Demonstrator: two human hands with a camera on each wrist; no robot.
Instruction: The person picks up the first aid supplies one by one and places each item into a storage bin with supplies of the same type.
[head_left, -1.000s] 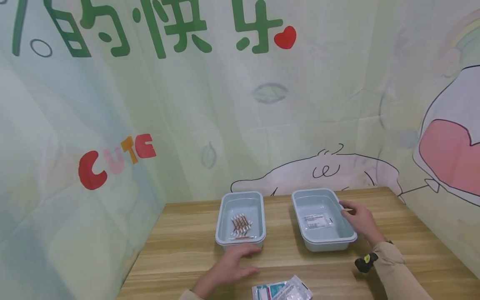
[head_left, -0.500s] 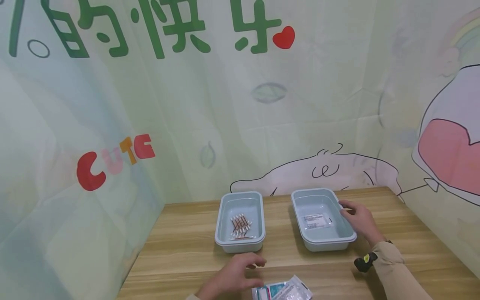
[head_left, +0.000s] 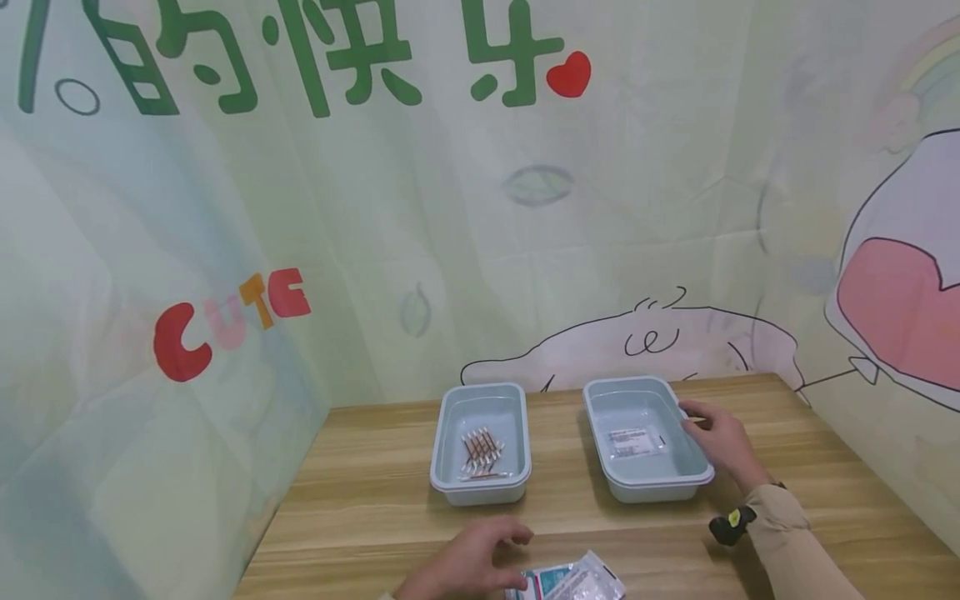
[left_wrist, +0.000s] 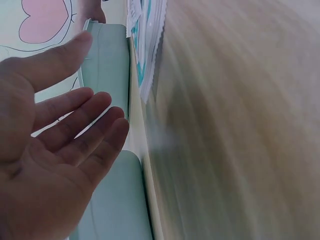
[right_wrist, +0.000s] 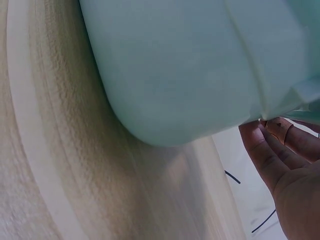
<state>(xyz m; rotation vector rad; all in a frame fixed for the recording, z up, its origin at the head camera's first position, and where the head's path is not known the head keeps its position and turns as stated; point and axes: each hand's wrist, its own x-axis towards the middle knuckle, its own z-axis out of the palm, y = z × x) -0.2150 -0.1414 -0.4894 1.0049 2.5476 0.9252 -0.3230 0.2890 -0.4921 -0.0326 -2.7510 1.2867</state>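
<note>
My left hand (head_left: pixel 468 560) hovers low over the table with relaxed, slightly spread fingers and nothing in them. Right beside its thumb lie flat sachets (head_left: pixel 587 581), one teal and white, one clear and silvery; the left wrist view shows a sachet edge (left_wrist: pixel 150 55) beyond the fingers. At the right, my right hand (head_left: pixel 723 442) holds the rim of a light blue plastic tray (head_left: pixel 652 482), thumb outside against it. A white printed sachet (head_left: pixel 636 442) lies in that tray. Its rounded outer wall (right_wrist: pixel 190 75) fills much of the right wrist view.
A second light blue tray (head_left: pixel 480 496) stands to the left, holding several brown-stemmed cotton swabs (head_left: pixel 482 448) with white tips. Both trays stand on a wood-grain table (head_left: pixel 360 467) near a printed cloth backdrop (head_left: pixel 450 250).
My left hand has drawn back from the left tray's front edge, toward me and slightly right, to the sachets. The right hand and both trays stay in place.
</note>
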